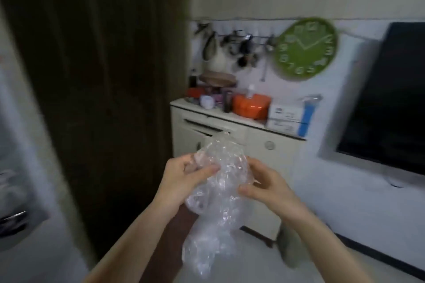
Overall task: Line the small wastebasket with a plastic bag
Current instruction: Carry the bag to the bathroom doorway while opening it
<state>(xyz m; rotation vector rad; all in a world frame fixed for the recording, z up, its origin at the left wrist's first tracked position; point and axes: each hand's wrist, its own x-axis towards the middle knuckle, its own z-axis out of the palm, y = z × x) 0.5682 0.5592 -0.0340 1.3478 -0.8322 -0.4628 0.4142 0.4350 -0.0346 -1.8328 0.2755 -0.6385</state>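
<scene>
We hold a crumpled plastic bag [218,181] in both hands, and no wastebasket shows in our head view.

From the head camera, our likeliest trouble is the bag itself: it is a thin, clear film bunched into a wad, so we judge that a hard tug to find its mouth could tear it, and that the layers may cling and hide the opening. The picture is blurred, so we cannot tell where that mouth lies. Our left hand [184,179] is curled nearly closed, thumb pressed onto the upper part of the bag. Our right hand [264,188] pinches the bag's right side, fingers bent and mostly closed. The loose end hangs below our hands, in front of a white cabinet [253,142].
</scene>
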